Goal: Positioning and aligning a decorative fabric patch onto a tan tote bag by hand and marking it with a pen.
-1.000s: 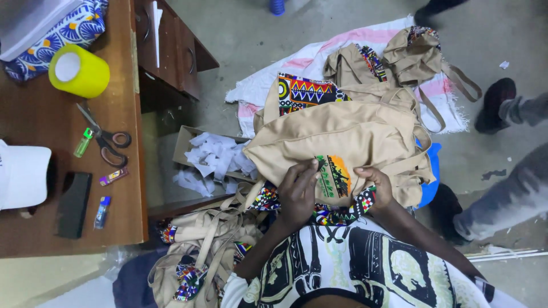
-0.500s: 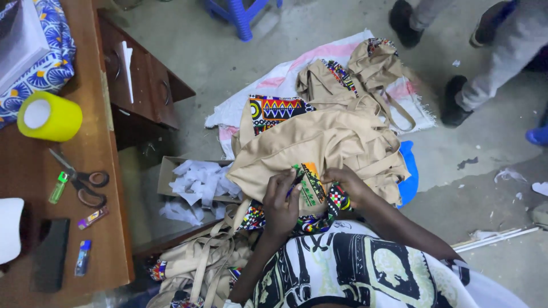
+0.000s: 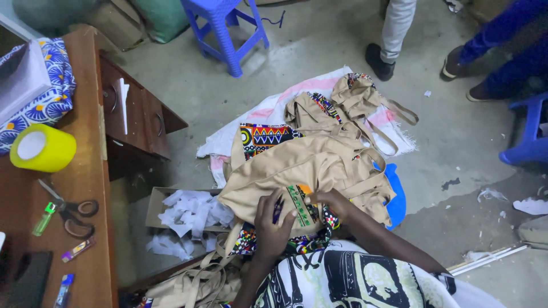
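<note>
A tan cloth bag with a colourful printed patch lies across my lap. My left hand rests on the bag just left of the patch, with a small dark stick-like thing between its fingers. My right hand pinches the fabric at the patch's right edge. A patterned cloth sticks out under the bag. More tan bags lie beyond on a pink and white cloth on the floor.
A wooden desk at left holds a yellow tape roll, scissors and a green lighter. A cardboard box of white scraps sits beside it. A blue stool and other people's legs stand at the top.
The view has swung up and right, showing more floor and the stool. Both hands stay on the bag's patch; the left hand has shifted slightly over it.
</note>
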